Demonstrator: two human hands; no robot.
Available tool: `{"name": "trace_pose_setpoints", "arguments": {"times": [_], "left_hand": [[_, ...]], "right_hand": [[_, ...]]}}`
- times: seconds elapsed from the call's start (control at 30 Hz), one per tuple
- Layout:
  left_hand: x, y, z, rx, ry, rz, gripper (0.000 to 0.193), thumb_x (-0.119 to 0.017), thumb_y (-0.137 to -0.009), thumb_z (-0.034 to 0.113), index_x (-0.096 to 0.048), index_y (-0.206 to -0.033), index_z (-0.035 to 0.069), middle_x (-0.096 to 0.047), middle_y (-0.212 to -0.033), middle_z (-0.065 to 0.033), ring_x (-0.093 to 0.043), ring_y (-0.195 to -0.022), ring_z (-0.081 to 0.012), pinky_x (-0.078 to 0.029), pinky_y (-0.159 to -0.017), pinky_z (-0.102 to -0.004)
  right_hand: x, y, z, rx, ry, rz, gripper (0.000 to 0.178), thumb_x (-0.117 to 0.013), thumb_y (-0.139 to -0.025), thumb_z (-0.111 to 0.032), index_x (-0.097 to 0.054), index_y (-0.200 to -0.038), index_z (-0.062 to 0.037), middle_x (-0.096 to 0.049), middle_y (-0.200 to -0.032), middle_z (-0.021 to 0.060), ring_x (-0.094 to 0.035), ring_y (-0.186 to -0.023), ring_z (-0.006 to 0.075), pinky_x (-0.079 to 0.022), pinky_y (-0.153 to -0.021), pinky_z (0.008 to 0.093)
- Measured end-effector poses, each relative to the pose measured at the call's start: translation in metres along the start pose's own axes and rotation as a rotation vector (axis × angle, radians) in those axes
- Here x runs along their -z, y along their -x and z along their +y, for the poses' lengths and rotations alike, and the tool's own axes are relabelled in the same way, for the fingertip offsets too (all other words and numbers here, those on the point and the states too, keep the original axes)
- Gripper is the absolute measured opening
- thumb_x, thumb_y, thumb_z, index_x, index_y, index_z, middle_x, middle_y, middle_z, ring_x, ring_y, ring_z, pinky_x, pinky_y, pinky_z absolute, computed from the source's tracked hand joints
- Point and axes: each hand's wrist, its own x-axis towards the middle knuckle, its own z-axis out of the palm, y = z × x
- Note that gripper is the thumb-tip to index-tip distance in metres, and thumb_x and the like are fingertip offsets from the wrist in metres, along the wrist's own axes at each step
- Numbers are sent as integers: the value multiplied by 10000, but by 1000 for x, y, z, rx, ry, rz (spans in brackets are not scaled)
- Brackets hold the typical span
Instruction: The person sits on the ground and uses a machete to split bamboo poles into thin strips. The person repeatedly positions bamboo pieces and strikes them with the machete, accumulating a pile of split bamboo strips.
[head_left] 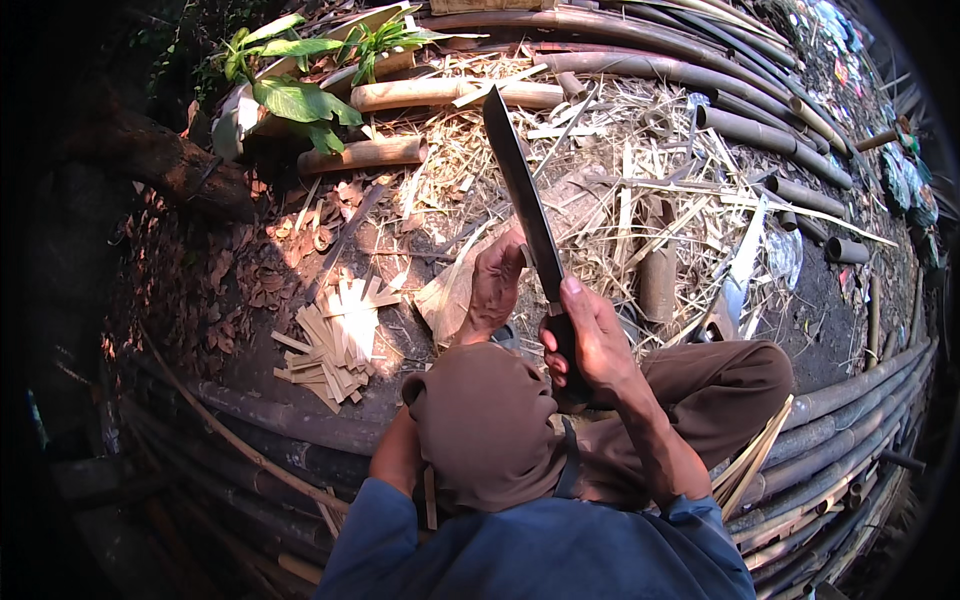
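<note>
My right hand [597, 335] is wrapped round the dark handle of a machete [530, 200]. Its long dark blade points up and away, tilted a little to the left. Close beside the blade's lower part, my left hand [492, 290] is held with its fingers curled. Something small and pale shows at its fingertips; whether it is a bamboo piece I cannot tell. Behind my raised knee, part of the left forearm is hidden. On the ground to the left lies a pile of short split bamboo strips [325, 362].
A handsaw [745, 262] lies right of the shavings [590, 135]. A bamboo section [657, 265] is among them. Long bamboo poles [680, 72] stretch across the back, and more poles [840, 420] lie at the near right. Green leaves [300, 98] stand at the far left.
</note>
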Motion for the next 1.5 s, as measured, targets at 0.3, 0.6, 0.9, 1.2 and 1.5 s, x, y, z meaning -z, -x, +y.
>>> {"name": "trace_pose_setpoints", "arguments": {"times": [0.3, 0.6, 0.9, 1.2, 1.5], "left_hand": [[-4, 1, 4, 3, 42, 10, 544, -454, -996, 507, -573, -1153, 1, -599, -951, 4, -534, -870, -65, -426, -786, -250], [-4, 2, 2, 9, 109, 2, 550, -473, -992, 497, -555, -1190, -9, -573, -937, 1, -523, -865, -67, -425, -780, -252], [-10, 1, 12, 17, 99, -6, 504, -454, -985, 540, -556, -938, 48, -516, -836, 18, -467, -770, -53, -389, -695, -243], [-16, -1, 15, -38, 135, 69, 475, -505, -972, 515, -559, -818, 69, -459, -790, 29, -392, -730, -69, -317, -663, -253], [-20, -8, 29, -88, 114, 74, 507, -470, -979, 546, -530, -829, 65, -464, -793, 37, -402, -709, -51, -340, -630, -238]], "right_hand": [[1, 4, -9, -100, -73, -18, 459, -346, -1038, -487, -456, -1306, -131, -469, -654, 19, -461, -465, 92, -421, -419, 245], [-2, 5, -1, 21, 58, 9, 501, -352, -1022, -531, -434, -1330, -144, -474, -648, 15, -455, -448, 92, -409, -409, 245], [-7, 10, -6, 24, 73, 34, 514, -346, -1036, -498, -436, -1400, -146, -451, -636, -16, -442, -455, 71, -371, -413, 229], [-10, 6, 3, 294, 403, 65, 451, -390, -1053, -218, -361, -1491, -114, -620, -1023, 42, -401, -658, 84, -408, -611, 259], [-13, 6, 1, 362, 483, 94, 430, -406, -1036, -194, -386, -1458, -116, -552, -1353, 145, -595, -761, 211, -482, -757, 332]]}}
